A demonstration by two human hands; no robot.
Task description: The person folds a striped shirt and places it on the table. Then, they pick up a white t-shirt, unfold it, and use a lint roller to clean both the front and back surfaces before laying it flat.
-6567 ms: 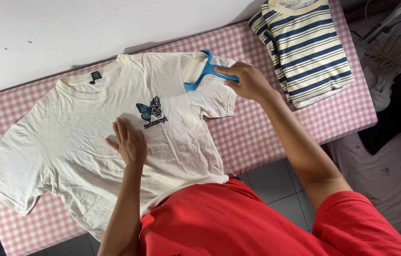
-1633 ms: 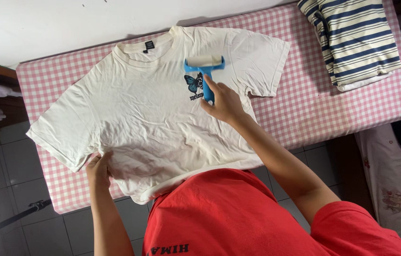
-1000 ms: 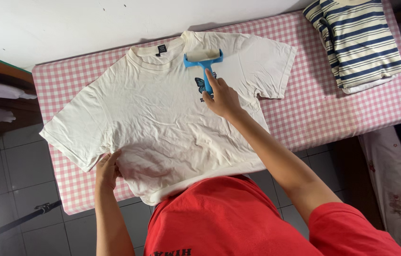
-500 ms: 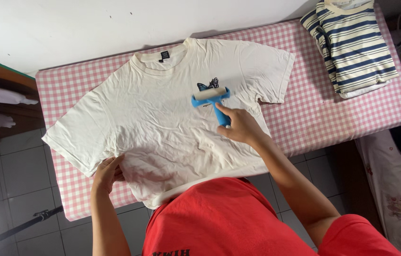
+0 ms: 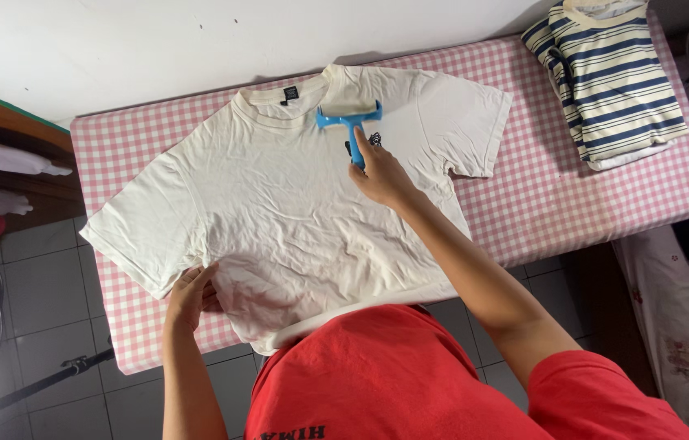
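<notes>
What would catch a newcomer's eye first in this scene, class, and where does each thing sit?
A cream T-shirt lies spread flat on the pink checked board, filling the middle. The right hand presses a blue lint roller on the shirt just below the collar, while the left hand grips the shirt's bottom hem. A folded striped shirt rests at the board's far right end.

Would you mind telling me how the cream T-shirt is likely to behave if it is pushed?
The T-shirt looks thin and wrinkled, so it would probably bunch rather than slide. The left hand pinning its hem suggests it shifts easily under the roller.
</notes>
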